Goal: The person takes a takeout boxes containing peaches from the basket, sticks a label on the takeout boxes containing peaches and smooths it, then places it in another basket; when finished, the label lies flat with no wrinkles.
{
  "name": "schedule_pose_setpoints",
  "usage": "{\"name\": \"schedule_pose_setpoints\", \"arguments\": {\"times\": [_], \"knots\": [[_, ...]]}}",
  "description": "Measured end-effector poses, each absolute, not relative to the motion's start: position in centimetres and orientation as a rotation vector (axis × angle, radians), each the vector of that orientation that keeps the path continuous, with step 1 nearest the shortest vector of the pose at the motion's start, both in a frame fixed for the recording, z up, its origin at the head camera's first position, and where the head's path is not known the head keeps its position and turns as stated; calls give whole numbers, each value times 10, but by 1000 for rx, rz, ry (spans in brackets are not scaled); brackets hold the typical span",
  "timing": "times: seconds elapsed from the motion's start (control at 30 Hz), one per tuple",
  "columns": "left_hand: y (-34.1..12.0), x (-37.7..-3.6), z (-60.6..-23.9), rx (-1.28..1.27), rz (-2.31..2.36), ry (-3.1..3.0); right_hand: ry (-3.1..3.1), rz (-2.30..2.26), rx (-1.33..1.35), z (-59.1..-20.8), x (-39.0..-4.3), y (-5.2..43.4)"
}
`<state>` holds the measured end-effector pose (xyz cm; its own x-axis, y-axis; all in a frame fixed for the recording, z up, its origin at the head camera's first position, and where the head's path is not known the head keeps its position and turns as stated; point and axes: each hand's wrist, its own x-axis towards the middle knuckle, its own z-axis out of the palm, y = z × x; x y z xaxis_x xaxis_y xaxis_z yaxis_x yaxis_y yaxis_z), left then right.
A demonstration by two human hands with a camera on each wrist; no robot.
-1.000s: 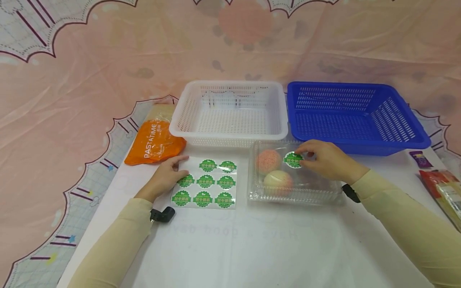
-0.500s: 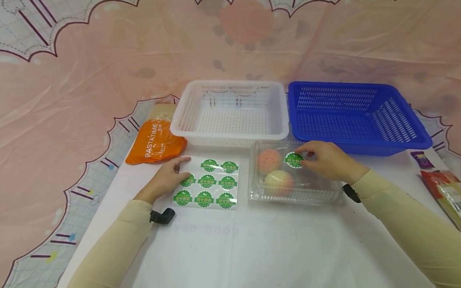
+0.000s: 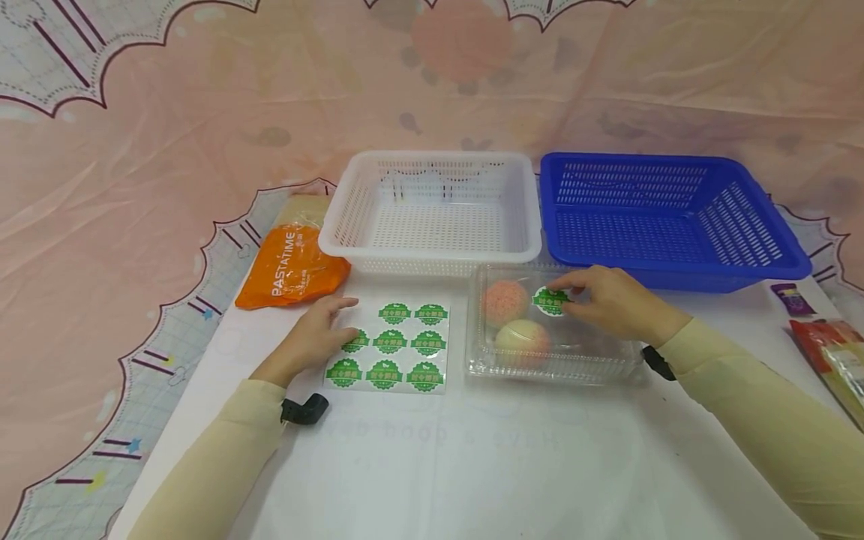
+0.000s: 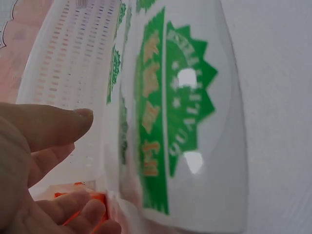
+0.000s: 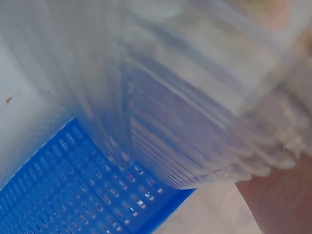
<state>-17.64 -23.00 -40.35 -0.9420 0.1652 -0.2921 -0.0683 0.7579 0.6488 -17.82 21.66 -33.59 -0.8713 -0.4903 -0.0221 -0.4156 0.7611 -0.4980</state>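
Sticker sheet [image 3: 388,347] shifted slightly; left wrist alone shows its glossy curl

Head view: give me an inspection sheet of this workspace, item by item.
Surface: white sheet over a patterned pink cloth.
Job's things: clear clamshell box, closed, two peaches inside; green round sticker on its lid; sticker sheet left of it, eight stickers remaining.
Clutter: orange pasta bag; white basket and blue basket, both empty; snack packets at the right edge.
Grips: right hand presses the sticker onto the lid; left hand rests flat on the sticker sheet.
Cables: nothing seen; black wrist mounts only.
Surroundings: pink printed backdrop.
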Motion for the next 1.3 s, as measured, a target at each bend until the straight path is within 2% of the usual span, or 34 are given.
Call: {"name": "schedule_pose_setpoints", "arguments": {"times": [0.53,1.07,1.3], "knots": [[-204,-161,-385,286,1006,2659,2784,-774,-773,-337,-176,219],[-169,-148,-383,542,1185,2574,2773,-797,-605,-334,-170,234],[-156,-145,-382,607,1226,2543,2771,-803,-610,-333,-163,239]]}}
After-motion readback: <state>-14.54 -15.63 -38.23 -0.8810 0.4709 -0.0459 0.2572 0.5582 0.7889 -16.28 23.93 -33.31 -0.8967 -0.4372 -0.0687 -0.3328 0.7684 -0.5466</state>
